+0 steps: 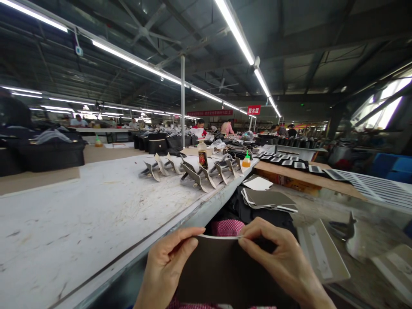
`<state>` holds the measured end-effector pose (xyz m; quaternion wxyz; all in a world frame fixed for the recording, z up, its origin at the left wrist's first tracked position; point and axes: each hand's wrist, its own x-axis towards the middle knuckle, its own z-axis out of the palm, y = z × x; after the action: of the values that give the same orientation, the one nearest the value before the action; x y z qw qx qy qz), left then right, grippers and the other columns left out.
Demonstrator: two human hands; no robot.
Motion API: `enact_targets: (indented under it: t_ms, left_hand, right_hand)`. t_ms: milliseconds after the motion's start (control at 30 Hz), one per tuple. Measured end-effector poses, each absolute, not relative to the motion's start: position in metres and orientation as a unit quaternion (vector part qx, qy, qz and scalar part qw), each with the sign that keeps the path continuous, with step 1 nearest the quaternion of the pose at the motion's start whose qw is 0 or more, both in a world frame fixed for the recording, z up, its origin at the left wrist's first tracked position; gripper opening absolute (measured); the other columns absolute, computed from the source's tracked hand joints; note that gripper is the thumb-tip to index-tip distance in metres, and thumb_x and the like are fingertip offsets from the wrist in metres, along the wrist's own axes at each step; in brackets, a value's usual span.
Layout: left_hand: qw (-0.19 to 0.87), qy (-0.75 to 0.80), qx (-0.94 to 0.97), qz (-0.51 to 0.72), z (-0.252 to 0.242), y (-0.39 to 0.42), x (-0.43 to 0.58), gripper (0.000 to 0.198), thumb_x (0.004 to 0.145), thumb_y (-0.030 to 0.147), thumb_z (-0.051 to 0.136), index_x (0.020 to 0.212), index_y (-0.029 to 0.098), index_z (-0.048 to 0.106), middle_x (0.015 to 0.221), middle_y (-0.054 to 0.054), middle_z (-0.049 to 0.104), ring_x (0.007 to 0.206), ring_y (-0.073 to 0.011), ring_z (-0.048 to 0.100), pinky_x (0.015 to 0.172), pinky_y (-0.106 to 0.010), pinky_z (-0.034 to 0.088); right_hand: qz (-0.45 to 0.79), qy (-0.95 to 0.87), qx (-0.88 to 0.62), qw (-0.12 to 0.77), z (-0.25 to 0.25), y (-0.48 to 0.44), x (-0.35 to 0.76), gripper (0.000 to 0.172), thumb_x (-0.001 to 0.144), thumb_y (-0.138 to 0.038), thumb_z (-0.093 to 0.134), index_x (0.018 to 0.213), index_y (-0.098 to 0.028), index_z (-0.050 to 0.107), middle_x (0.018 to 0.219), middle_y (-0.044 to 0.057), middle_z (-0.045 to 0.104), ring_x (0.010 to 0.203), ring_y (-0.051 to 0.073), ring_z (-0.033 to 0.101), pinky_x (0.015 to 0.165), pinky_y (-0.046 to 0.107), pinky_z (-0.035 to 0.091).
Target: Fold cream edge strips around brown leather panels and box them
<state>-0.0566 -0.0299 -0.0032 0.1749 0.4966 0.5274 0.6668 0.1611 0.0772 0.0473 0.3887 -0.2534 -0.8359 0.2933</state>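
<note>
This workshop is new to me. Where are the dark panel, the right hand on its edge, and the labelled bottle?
Dark panel (220,270): head view, middle of its broad face.
Right hand (280,249): head view, back of the hand.
Labelled bottle (202,158): head view, on its label.

1 cam, worn on head, just beside the table (96,210) edge & a bit above its top. Faces fwd, approx. along that edge, down the hall. V. wide view, tilted little: takes in lights (234,32) well above table, pole (183,103) past its far side, window (384,103) far off to its R. Table top seen at a low slant. Nearest the lens: L hand (169,259), R hand (275,251) & panel (219,270) betw. them, by table's near edge, seen from above.
</note>
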Motion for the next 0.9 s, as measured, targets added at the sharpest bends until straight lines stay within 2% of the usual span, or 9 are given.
enact_targets:
  t_ms: [67,133,233,367,467,567,700,800,900]
  left_hand:
    - [0.143,0.519,0.54,0.647,0.003,-0.03,-0.06,0.015,0.087,0.022,0.074,0.094,0.028,0.085,0.087,0.0,0.084,0.075,-0.0165,0.078,0.069,-0.016,0.06]
    - [0.103,0.498,0.586,0.631,0.011,-0.028,-0.062,0.022,0.085,0.014,0.074,0.094,0.03,0.085,0.082,0.003,0.083,0.07,-0.0131,0.077,0.065,-0.012,0.058]
    - [0.044,0.474,0.648,0.595,0.018,-0.024,-0.064,0.027,0.087,0.008,0.071,0.098,0.029,0.085,0.083,0.002,0.081,0.071,-0.0114,0.076,0.067,-0.01,0.057]
    - [-0.038,0.474,0.708,0.522,0.021,-0.017,-0.06,0.025,0.091,0.006,0.064,0.1,0.02,0.083,0.089,-0.005,0.081,0.078,-0.0161,0.077,0.073,-0.018,0.06]
    - [-0.089,0.506,0.732,0.446,0.023,-0.015,-0.047,0.022,0.093,0.007,0.061,0.101,0.014,0.08,0.086,-0.009,0.08,0.075,-0.0212,0.076,0.069,-0.027,0.061]
    - [-0.085,0.523,0.753,0.391,0.024,-0.014,-0.031,0.025,0.095,0.008,0.054,0.097,0.014,0.078,0.079,-0.009,0.078,0.066,-0.0225,0.075,0.06,-0.028,0.057]
    - [-0.03,0.542,0.749,0.38,0.017,-0.012,-0.02,0.027,0.096,0.008,0.045,0.094,0.017,0.07,0.073,-0.006,0.077,0.058,-0.0196,0.073,0.053,-0.025,0.049]
    - [-0.009,0.554,0.724,0.411,0.007,-0.006,-0.019,0.027,0.094,0.008,0.042,0.094,0.018,0.067,0.072,-0.006,0.076,0.059,-0.0194,0.073,0.054,-0.024,0.047]
    - [-0.019,0.573,0.693,0.437,-0.003,0.002,-0.02,0.028,0.092,0.008,0.043,0.084,0.02,0.066,0.069,-0.006,0.075,0.06,-0.0202,0.073,0.055,-0.024,0.048]
  right_hand:
    - [0.277,-0.839,-0.248,0.397,0.049,0.075,0.16,0.022,0.089,-0.024,0.062,0.068,-0.02,0.068,0.073,0.0,0.07,0.07,0.017,0.066,0.067,0.028,0.048]
    - [0.256,-0.845,-0.239,0.403,0.05,0.073,0.16,0.023,0.09,-0.023,0.061,0.068,-0.021,0.068,0.073,0.0,0.07,0.07,0.016,0.066,0.067,0.029,0.048]
    - [0.232,-0.852,-0.226,0.412,0.05,0.071,0.16,0.022,0.091,-0.018,0.06,0.069,-0.021,0.067,0.073,0.0,0.07,0.071,0.016,0.065,0.067,0.028,0.048]
    - [0.196,-0.865,-0.203,0.414,0.049,0.07,0.157,0.021,0.09,-0.012,0.06,0.072,-0.021,0.066,0.075,-0.001,0.07,0.072,0.016,0.065,0.068,0.029,0.048]
    - [0.171,-0.876,-0.191,0.408,0.048,0.068,0.153,0.021,0.091,-0.011,0.061,0.073,-0.021,0.065,0.075,-0.001,0.071,0.072,0.016,0.064,0.068,0.031,0.048]
    - [0.171,-0.884,-0.18,0.397,0.044,0.067,0.15,0.02,0.09,-0.009,0.062,0.074,-0.021,0.065,0.075,-0.001,0.071,0.073,0.017,0.064,0.069,0.03,0.049]
    - [0.168,-0.898,-0.169,0.369,0.035,0.071,0.148,0.02,0.092,-0.008,0.062,0.077,-0.021,0.065,0.08,0.0,0.071,0.077,0.017,0.065,0.07,0.029,0.051]
    - [0.09,-0.908,-0.15,0.381,0.028,0.077,0.146,0.02,0.095,-0.01,0.06,0.081,-0.021,0.068,0.095,0.005,0.072,0.087,0.02,0.065,0.074,0.031,0.052]
    - [-0.027,-0.91,-0.165,0.379,0.019,0.081,0.141,0.014,0.093,-0.014,0.065,0.084,-0.023,0.071,0.089,0.005,0.069,0.079,0.024,0.063,0.067,0.035,0.05]
